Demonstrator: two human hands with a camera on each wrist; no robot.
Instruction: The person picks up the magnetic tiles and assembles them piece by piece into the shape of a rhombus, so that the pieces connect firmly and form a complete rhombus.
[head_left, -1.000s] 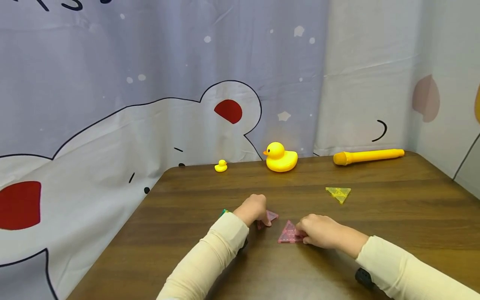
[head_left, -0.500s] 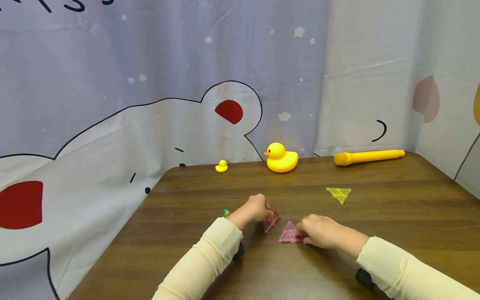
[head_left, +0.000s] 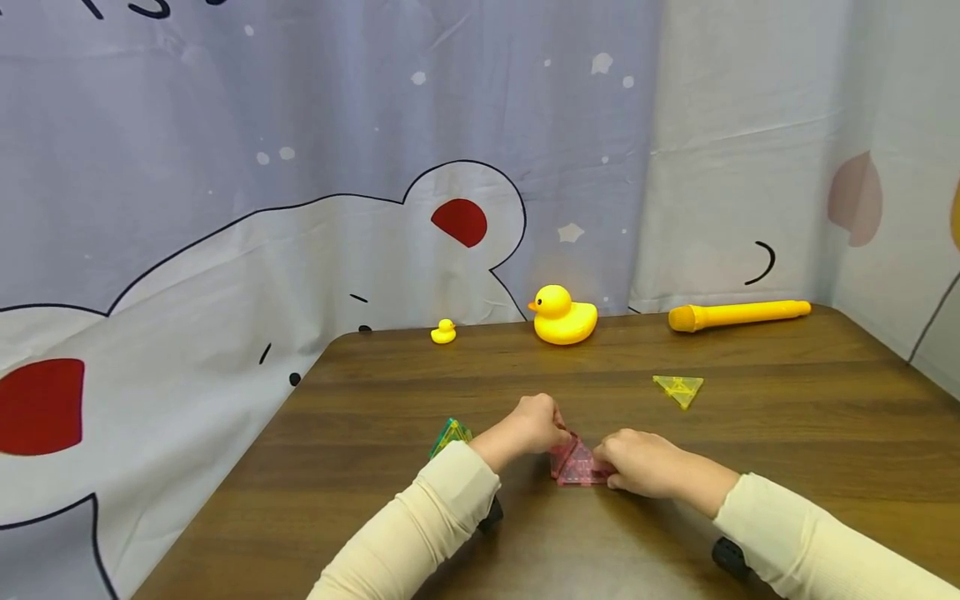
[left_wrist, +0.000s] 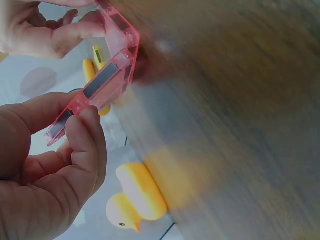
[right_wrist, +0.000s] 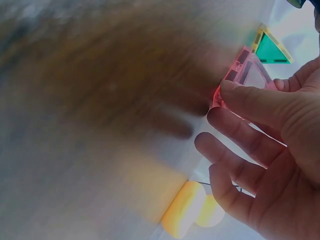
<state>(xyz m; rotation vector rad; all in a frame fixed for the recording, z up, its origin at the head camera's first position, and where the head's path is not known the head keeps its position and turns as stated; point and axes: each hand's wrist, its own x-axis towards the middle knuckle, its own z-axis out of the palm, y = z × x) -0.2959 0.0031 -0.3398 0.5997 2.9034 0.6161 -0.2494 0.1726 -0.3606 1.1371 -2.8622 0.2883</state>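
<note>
Two pink triangular magnetic tiles come together at mid-table in the head view. My left hand (head_left: pixel 534 423) pinches the left pink tile (left_wrist: pixel 102 82) between thumb and fingers, holding it tilted up from the wood. The other pink tile (head_left: pixel 581 468) is pinched at its right corner by my right hand (head_left: pixel 641 463), low over the table. In the left wrist view the two tiles meet edge to edge at an angle. Thumb and index finger of the right hand (right_wrist: pixel 280 140) hold the tile, while its other fingers spread loosely below.
Left of the hands stands a green and yellow tile shape (head_left: pixel 452 435), partly behind the left sleeve. A yellow triangular tile (head_left: pixel 679 389) lies to the right. Along the back are a small duck (head_left: pixel 443 332), a big duck (head_left: pixel 562 317) and a yellow toy microphone (head_left: pixel 738 314).
My left hand has lifted its pink tile off the table, tilted it and brought it right, against the other pink tile. The right hand has stayed in place, gripping its tile.
</note>
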